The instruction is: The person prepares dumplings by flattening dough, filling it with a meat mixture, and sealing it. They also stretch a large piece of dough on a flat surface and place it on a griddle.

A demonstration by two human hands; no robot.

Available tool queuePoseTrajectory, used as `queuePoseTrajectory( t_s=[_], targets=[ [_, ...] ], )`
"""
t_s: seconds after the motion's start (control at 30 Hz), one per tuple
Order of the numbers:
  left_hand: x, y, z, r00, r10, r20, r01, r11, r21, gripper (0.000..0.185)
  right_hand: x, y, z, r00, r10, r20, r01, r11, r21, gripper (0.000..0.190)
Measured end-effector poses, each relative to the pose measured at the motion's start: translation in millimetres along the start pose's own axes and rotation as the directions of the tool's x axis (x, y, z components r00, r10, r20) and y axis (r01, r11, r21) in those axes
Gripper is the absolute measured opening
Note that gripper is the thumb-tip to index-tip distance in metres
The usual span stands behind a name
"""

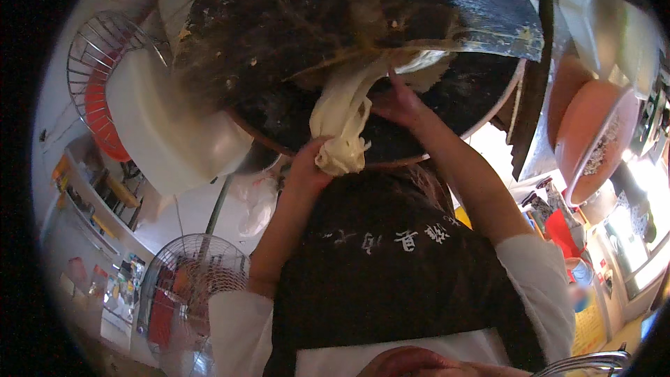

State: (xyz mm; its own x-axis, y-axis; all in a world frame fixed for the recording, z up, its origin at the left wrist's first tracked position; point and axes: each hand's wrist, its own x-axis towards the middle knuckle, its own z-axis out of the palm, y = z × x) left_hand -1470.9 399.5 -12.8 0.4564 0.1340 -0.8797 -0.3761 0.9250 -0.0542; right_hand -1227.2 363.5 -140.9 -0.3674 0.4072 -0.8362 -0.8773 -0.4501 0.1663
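Note:
A long, cream-coloured mass that looks like dough point(340, 110) hangs in folds from under a dark stained cover point(314, 15). Its lower end is bunched and ragged. My left hand point(312, 162) grips that bunched end from the side, close to the front rim. Beside the upper stretch, my right hand point(400, 102) has its thumb raised apart from the fingers; their tips come up to the edge of the mass. Behind both hands lies a round black surface point(445, 94) with a light rim. Whatever is under the cover is mostly hidden.
White sheeting or a container wall point(178, 131) curves close on my left, by a wire basket point(94, 84) with something red. Below it stands a wire fan-like cage point(193, 267). A pink basin point(594, 141) with pale bits is at the right, past a dark post point(536, 78).

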Motion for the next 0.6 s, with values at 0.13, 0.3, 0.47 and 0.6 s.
queuePoseTrajectory(
  t_s=[0.13, 0.3, 0.47, 0.6],
  targets=[
    [-19.9, -3.8, 9.4, 0.99, -0.118, -0.072, 0.097, 0.966, -0.238, 0.055, 79.2, 20.6, 19.7, 0.943, -0.092, 0.32, 0.063, 0.993, 0.102, 0.064],
    [-16.5, -24.8, -14.2, 0.996, 0.016, 0.092, -0.007, 0.995, -0.102, 0.055, 137.2, 20.9, 28.9, 0.894, -0.136, 0.428, 0.059, 0.981, 0.187, 0.056],
    [-21.6, -31.5, -19.2, 0.978, 0.018, 0.206, 0.058, 0.932, -0.356, 0.059, 132.2, 20.7, 12.4, 0.898, -0.328, 0.293, 0.439, 0.631, -0.64, 0.044],
    [-35.2, -30.6, -7.2, 0.981, 0.124, 0.148, -0.07, 0.944, -0.323, 0.059, 98.7, 17.7, 32.7, 0.952, -0.242, 0.186, 0.294, 0.89, -0.348, 0.038]
  ],
)
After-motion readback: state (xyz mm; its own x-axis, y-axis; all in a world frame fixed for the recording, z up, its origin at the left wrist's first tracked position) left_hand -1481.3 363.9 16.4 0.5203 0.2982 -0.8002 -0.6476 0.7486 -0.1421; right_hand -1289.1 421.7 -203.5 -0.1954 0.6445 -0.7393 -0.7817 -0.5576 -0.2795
